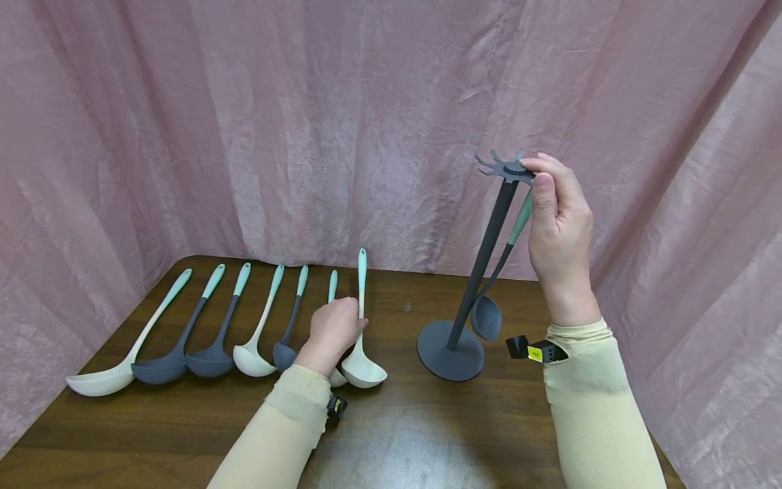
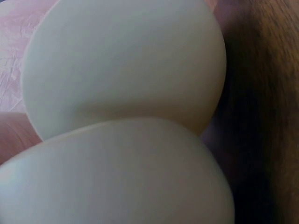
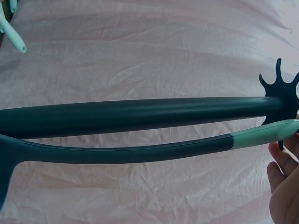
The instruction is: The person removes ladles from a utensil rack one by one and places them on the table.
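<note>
My left hand (image 1: 334, 326) is on the handle of a white ladle (image 1: 364, 367) with a mint grip, its thumb across the shaft. Part of a second white ladle (image 1: 332, 285) is hidden under this hand; two pale ladle bowls (image 2: 126, 60) fill the left wrist view. On the right, a dark grey utensil stand (image 1: 489, 251) rises from a round base to a hooked top. A dark ladle (image 1: 487, 318) hangs upright beside its pole. My right hand (image 1: 562, 231) pinches the mint end of that ladle's handle, fingertips at the hooked top.
Left of my left hand, several white and dark ladles (image 1: 210, 356) lie in a row on the brown wooden table (image 1: 391, 441), handles pointing to the back. Pink curtains (image 1: 391, 136) hang behind the table and at both sides.
</note>
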### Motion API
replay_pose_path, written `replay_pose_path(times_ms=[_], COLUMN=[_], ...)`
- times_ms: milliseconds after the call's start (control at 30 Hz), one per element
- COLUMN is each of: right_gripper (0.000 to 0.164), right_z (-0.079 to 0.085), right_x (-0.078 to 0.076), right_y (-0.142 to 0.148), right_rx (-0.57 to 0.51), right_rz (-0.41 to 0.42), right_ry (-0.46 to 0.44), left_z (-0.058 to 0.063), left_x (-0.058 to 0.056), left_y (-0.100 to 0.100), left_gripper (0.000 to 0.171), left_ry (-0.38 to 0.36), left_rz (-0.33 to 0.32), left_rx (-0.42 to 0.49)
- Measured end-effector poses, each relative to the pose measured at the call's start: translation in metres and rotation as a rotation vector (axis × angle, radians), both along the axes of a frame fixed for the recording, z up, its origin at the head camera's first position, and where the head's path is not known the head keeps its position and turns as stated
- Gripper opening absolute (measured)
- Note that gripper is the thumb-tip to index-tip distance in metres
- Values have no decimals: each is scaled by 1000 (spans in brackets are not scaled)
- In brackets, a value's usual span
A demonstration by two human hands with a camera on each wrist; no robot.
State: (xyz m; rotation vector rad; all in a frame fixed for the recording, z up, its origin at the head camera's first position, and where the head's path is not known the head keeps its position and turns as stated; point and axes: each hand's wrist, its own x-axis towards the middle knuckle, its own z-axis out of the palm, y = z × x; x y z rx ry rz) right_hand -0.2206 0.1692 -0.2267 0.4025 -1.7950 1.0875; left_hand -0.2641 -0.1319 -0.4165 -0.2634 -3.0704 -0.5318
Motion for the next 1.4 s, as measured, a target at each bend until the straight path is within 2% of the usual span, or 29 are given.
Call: replay_pose_path(times_ms=[267, 567, 733, 767, 800, 933, 967, 1000, 1033, 1167, 1200, 1267, 1300, 1367, 1400], right_gripper=[30, 29, 30, 30, 30, 30, 30, 30, 30, 30, 30, 30, 29, 29, 29], right_z=[-1, 0, -1, -1, -1, 0, 0, 0, 0, 1, 1, 1, 1, 1, 0], right_x=[0, 0, 0, 0, 0, 1, 1, 2, 2, 2, 2, 2, 2, 1, 1], right_y=[1, 1, 1, 1, 0, 0, -1, -1, -1, -1, -1, -2, -2, -2, -2], right_rx=[14, 4, 9, 9, 10, 3, 1, -1, -3, -7, -7, -8, -9, -14, -16], right_rz=[-6, -6, -10, -10, -10, -6, -5, -5, -6, -5, -5, -3, -3, 2, 4], right_ry=[-4, 2, 0, -1, -1, -3, -3, -3, -4, -3, -3, -3, -2, -1, 0], left_z=[-3, -3, -6, -7, -16, -26, -37, -40, -37, -52, -47, -60, -57, -62, -59], left_x=[0, 1, -2, -3, -9, -17, -25, -27, -27, -38, -35, -43, -42, -44, -41], left_y=[0, 0, -1, -1, -2, -4, -5, -6, -5, -7, -6, -8, -7, -9, -8], left_gripper=[28, 26, 24, 23, 23, 22, 23, 23, 22, 21, 21, 22, 21, 23, 23], left_ry=[-39, -35, -53, -60, -47, -64, -48, -47, -67, -59, -76, -58, -75, -68, -77], left_rz=[-3, -22, -28, -29, -34, -40, -48, -50, -46, -54, -49, -64, -63, -69, -69], left_rx=[-20, -31, -34, -38, -45, -57, -65, -67, -67, -74, -70, -76, -77, -90, -91])
